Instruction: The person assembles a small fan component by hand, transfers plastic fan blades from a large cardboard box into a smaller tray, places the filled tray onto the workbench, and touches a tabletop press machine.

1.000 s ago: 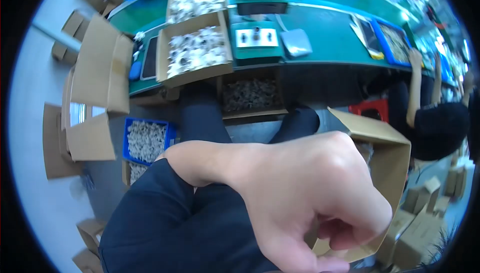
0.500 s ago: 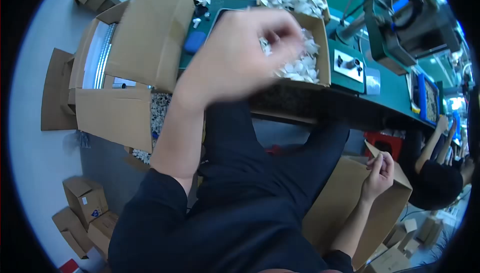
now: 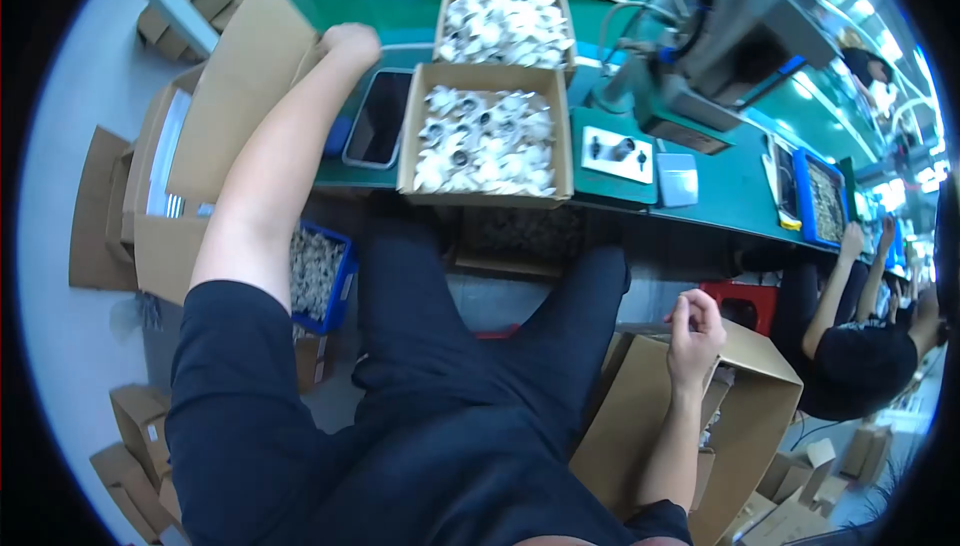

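Note:
My left hand (image 3: pixel 352 43) reaches forward to the green table beside the raised flap of the carton on my left. Its back faces me, and the fingers are hidden beyond it. Just right of that forearm lies a dark-screened phone (image 3: pixel 380 118). Next to the phone stands a cardboard box (image 3: pixel 487 199) holding many small white parts (image 3: pixel 485 141). My right hand (image 3: pixel 697 331) hovers over the large open carton (image 3: pixel 755 416) at my right side. Its fingers are curled in, with nothing visible in them. Some whitish pieces show inside that carton.
A second box of white parts (image 3: pixel 505 24) sits behind the first. A press machine (image 3: pixel 715 56) and a metal fixture plate (image 3: pixel 617 154) stand to the right. A blue bin (image 3: pixel 345 286) of small parts is by my left leg. A co-worker (image 3: pixel 860 366) sits far right.
My left hand has gone from above the front box leftward and forward to the table by the carton flap. My right hand has come off the carton flap it touched. The view has shifted.

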Demonstrator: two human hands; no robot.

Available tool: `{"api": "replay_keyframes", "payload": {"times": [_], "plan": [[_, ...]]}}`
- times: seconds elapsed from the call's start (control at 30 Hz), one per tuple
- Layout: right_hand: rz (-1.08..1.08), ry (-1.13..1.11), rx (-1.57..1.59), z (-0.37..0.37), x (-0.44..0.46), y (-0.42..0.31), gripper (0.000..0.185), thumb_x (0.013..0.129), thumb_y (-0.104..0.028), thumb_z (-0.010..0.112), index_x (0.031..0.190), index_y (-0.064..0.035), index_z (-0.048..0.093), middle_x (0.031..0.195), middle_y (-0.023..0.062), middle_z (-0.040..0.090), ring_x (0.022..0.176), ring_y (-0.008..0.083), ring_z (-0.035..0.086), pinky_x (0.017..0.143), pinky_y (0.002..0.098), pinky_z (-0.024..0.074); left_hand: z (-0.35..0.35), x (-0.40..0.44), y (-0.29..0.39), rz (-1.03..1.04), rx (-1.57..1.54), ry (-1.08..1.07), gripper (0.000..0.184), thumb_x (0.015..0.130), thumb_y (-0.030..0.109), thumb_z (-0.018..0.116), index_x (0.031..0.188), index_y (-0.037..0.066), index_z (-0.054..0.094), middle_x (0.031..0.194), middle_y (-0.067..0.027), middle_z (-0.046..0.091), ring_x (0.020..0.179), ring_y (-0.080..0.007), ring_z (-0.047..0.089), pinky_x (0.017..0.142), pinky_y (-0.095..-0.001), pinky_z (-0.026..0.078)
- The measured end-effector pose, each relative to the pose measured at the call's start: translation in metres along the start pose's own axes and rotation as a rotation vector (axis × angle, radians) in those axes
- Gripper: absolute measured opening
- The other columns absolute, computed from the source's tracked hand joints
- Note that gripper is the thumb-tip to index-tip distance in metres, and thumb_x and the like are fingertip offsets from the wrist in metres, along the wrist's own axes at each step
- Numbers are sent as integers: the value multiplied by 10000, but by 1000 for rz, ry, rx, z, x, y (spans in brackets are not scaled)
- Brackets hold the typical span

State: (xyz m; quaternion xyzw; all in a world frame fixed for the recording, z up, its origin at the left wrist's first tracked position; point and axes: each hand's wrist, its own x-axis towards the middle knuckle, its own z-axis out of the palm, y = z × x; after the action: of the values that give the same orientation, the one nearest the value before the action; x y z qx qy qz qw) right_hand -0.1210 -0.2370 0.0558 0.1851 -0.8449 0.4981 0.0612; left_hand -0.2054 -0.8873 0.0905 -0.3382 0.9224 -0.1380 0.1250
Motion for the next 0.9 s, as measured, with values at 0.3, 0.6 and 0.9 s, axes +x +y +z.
{"api": "replay_keyframes", "payload": {"times": [0.3,0.6,0.9], "plan": [[-54,60,74,-16,10,2,38,997,-9,641,1026,15,637,757,24,669,698,73,658,667,210,506,-19,1,-1,-21,-63,57,333,979,123,512,1205,50,746,1329,-184,684,1215,-355,674,978,-482,561],[54,11,131,-3,7,1,44,968,-6,665,998,14,641,737,28,689,689,69,671,661,214,518,-20,-9,-12,30,-200,63,289,849,127,717,1118,29,758,1255,-222,703,1151,-366,699,924,-481,585],[53,-61,90,5,6,5,29,1012,-17,618,1035,-1,623,762,16,674,701,59,633,657,193,477,-44,-53,-2,38,-458,263,371,782,277,786,1085,86,689,1116,-153,744,1045,-353,713,861,-430,582]]}}
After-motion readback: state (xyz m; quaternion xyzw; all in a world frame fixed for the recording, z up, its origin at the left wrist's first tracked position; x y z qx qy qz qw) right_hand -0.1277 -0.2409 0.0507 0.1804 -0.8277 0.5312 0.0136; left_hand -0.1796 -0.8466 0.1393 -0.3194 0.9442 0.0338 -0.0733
